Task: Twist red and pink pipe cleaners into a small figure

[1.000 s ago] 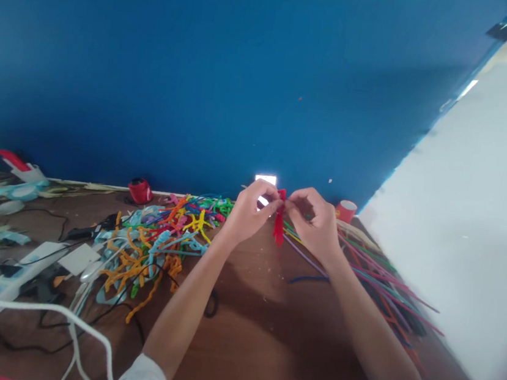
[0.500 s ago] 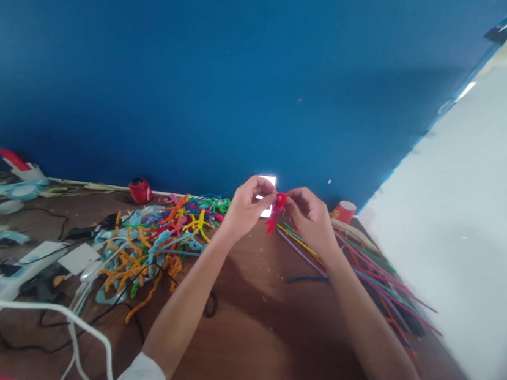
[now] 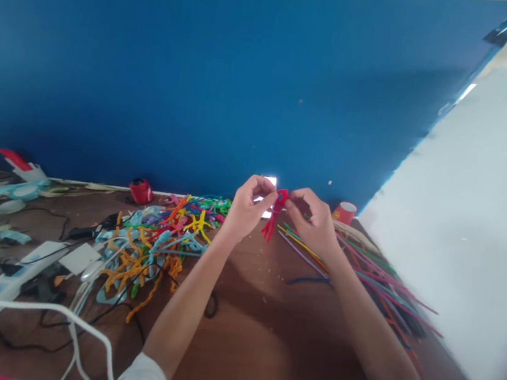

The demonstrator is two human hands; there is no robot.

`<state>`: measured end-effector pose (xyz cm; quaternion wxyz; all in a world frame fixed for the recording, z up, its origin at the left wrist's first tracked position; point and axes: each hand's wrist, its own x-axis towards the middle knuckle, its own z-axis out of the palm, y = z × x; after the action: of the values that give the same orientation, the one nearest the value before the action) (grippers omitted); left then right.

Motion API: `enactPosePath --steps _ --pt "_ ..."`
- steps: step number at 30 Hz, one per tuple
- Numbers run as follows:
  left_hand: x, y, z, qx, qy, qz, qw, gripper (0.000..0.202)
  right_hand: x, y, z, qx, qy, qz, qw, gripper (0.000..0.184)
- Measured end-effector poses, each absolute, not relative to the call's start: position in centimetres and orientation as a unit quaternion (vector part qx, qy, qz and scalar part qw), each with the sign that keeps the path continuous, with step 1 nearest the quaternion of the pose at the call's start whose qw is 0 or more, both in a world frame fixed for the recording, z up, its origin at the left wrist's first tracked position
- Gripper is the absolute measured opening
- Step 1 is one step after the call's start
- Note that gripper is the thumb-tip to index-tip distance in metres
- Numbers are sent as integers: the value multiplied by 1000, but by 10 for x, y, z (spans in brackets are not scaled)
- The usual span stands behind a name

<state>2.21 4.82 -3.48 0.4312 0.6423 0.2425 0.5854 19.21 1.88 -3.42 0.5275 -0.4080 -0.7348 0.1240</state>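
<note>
A small bundle of bent red pipe cleaners (image 3: 273, 217) hangs in the air between my hands, several loose ends pointing down. Its upper part is a compact shape with a tiny blue-grey spot. My left hand (image 3: 250, 205) pinches its left side between thumb and fingertips. On the other side, the thumb and finger of my right hand (image 3: 312, 217) are closed at its upper right edge. Behind my left fingers a bright white screen or card (image 3: 270, 181) is partly hidden.
Left of my arms lies a heap of bent, coloured pipe cleaners (image 3: 134, 261), with cables and a white power strip (image 3: 25, 279) beside it. Straight pipe cleaners (image 3: 385, 280) lie right. A red can (image 3: 141, 190) and red paper cup (image 3: 344, 212) stand by the blue partition (image 3: 248, 78).
The red bundle has turned and lifted slightly, so its upper part and hanging ends show more sharply. Both hands stay nearly in place, still gripping it.
</note>
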Motion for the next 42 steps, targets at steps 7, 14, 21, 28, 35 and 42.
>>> enactPosePath --steps 7,14,21,28,35,42 --pt "22 46 -33 655 272 580 401 16 191 17 -31 -418 -737 123 516 20" --pt "22 46 -35 667 259 556 423 17 194 22 -35 -423 -735 170 503 21" --pt "21 47 -37 696 259 528 413 21 197 22 -37 -386 -724 237 521 23" --pt "20 42 -33 724 261 510 384 19 194 17 -34 -398 -726 218 517 22" --pt "25 41 -36 720 254 511 396 17 193 15 -34 -398 -758 182 483 16" --pt "32 35 -32 675 212 511 488 21 191 15 -37 -369 -772 167 489 14"
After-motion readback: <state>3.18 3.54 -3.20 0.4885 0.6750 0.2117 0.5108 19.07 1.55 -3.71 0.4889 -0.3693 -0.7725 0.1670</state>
